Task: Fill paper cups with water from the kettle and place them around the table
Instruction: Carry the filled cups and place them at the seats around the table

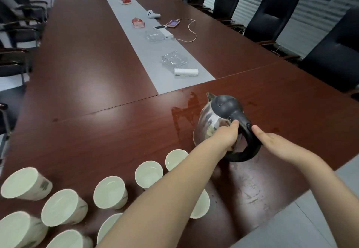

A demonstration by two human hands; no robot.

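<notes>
A steel kettle (208, 123) with a black lid and black handle is at the near right of the long brown table (97, 68), its spout pointing away from me. My left hand (226, 137) reaches across and grips the handle from the left. My right hand (272, 142) lies flat beside the handle with straight fingers, one fingertip touching it. Several white paper cups (148, 173) stand upright in a cluster at the near left; my left forearm hides parts of two. I cannot tell how much water they hold.
A wet spill (184, 111) darkens the table just left of the kettle. Along the grey centre strip (147, 53) lie a white roll (186, 72), glass ashtrays (174, 59), phones with a cable and red packets. Black chairs (272, 12) line both sides.
</notes>
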